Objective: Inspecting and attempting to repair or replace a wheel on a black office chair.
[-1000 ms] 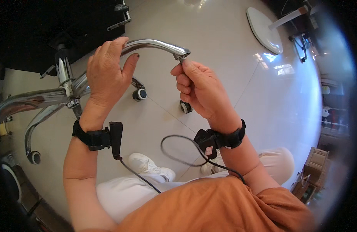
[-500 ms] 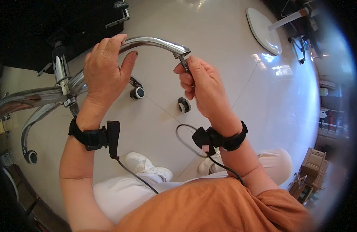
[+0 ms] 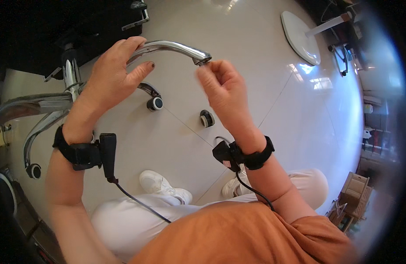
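A chrome five-armed chair base [image 3: 40,103] lies at the left, its column [image 3: 72,72] running toward a black chair part [image 3: 31,33]. My left hand [image 3: 108,77] grips the upper curved arm [image 3: 176,46] of the base, fingers over the tube. At that arm's tip my right hand [image 3: 222,88], slightly blurred, pinches a small metal stem, mostly hidden by the fingers. Below it, a loose caster [image 3: 207,118] rests on the tiled floor. Other casters [image 3: 155,103] are attached to the base's arms. Both my wrists carry black strapped devices with cables.
A white rounded pedestal base [image 3: 295,37] with a pole lies at the upper right, beside a metal frame with casters. Brown wooden furniture [image 3: 354,193] and cluttered shelving [image 3: 372,132] line the right. My white shoes [image 3: 161,182] and knees are below my hands.
My left hand and forearm have shifted up and left. My right hand has turned, its thumb now covering more of the stem that showed half a second ago.
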`<state>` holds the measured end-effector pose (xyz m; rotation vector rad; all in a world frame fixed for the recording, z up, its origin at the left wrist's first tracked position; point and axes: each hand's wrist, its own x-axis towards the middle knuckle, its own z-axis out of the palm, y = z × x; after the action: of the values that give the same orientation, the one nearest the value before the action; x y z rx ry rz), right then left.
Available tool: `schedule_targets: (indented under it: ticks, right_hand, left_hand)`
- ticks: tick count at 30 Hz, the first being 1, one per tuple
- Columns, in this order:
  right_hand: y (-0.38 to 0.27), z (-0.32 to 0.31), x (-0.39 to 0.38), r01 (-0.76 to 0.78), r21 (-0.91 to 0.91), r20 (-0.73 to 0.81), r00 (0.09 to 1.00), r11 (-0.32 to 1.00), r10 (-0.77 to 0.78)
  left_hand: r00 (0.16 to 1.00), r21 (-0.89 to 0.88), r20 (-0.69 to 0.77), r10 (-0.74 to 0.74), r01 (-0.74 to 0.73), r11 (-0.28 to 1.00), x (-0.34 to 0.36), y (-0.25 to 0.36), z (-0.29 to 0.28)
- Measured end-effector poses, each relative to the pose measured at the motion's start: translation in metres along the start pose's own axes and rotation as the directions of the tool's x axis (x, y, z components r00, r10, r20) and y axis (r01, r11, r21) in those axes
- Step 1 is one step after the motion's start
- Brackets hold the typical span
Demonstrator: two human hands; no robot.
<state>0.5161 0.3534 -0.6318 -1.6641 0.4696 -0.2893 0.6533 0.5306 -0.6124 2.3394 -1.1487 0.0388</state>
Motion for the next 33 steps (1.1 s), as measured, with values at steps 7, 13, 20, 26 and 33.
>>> schedule_targets:
  ticks: [7,13,20,26,33]
  right_hand:
    - [0.004,-0.006,0.007,-0.512,0.546,0.425,0.851,0.663,0.307]
    - [0.006,0.003,0.000,-0.091,0.110,0.062,0.994,0.990,0.085]
    - [-0.002,-0.001,-0.002,-0.408,0.510,0.282,0.911,0.757,0.301]
    - [-0.002,0.004,-0.002,-0.357,0.485,0.155,0.933,0.798,0.324]
    - [-0.015,0.005,-0.007,-0.351,0.352,0.122,0.936,0.868,0.330]
  left_hand:
    - [0.971,0.012,0.227,-0.079,0.079,0.997,0.009,0.006,-0.014]
    - [0.972,-0.056,0.204,-0.115,0.129,0.990,0.008,0.004,0.000]
    - [0.987,-0.006,-0.158,0.007,-0.008,1.000,0.001,-0.002,0.023]
    - [0.987,0.014,-0.160,0.002,0.000,1.000,-0.001,-0.004,0.025]
    - [0.980,0.027,-0.198,0.029,-0.024,0.999,-0.001,-0.002,0.024]
